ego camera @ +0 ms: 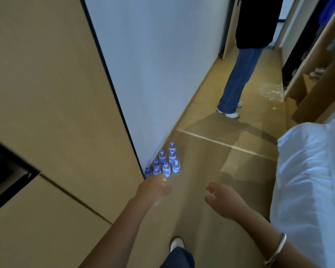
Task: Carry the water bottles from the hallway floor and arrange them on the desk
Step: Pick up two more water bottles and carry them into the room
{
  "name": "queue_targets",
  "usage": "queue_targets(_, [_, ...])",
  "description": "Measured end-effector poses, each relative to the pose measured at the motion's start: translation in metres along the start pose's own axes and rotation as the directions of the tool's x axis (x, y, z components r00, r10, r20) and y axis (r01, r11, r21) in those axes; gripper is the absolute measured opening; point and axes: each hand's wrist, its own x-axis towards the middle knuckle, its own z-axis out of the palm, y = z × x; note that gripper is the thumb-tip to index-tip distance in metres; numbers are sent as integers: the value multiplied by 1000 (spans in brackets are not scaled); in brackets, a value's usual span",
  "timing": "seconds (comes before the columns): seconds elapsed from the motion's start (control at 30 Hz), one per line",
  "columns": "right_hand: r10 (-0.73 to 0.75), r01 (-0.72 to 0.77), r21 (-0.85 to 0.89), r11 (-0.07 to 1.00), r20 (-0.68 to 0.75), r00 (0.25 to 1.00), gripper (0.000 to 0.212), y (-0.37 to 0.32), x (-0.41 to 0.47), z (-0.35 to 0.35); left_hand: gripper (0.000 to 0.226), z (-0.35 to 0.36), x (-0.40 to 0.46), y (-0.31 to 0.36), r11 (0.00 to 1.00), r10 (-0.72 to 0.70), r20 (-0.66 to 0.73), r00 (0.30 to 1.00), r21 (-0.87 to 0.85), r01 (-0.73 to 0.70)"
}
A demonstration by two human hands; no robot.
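Eight or so water bottles (163, 161) stood clustered at the wall corner, 12 o'clock from your left hand (155, 188). Your right hand (223, 200) trailed; both reached loosely open and empty, likely to grab.

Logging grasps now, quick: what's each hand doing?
Left hand: open, empty, reaching toward the water bottles.
Right hand: open, empty.

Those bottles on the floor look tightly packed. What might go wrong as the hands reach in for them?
The water bottles stand upright and close together against the wall, so the left hand grabbing one could topple its neighbours. Both it and the right hand hold nothing, and two hands may not carry all the bottles at once. Another person stands in the hallway, a possible collision.
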Motion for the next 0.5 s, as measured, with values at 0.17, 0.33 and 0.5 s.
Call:
queue_targets(0.17, [7,-8,11,1000,29,1000,39,-15,86,-42,10,-32,81,17,1000,-17,26,1000,-15,17])
queue_targets(0.33, [-10,11,-19,1000,80,997,41,-18,158,-63,23,-36,139,16,995,-91,58,994,-25,92])
queue_targets(0.5, [-34,25,38,999,253,967,33,-10,239,-77,25,-29,198,14,975,-205,49,978,-73,208])
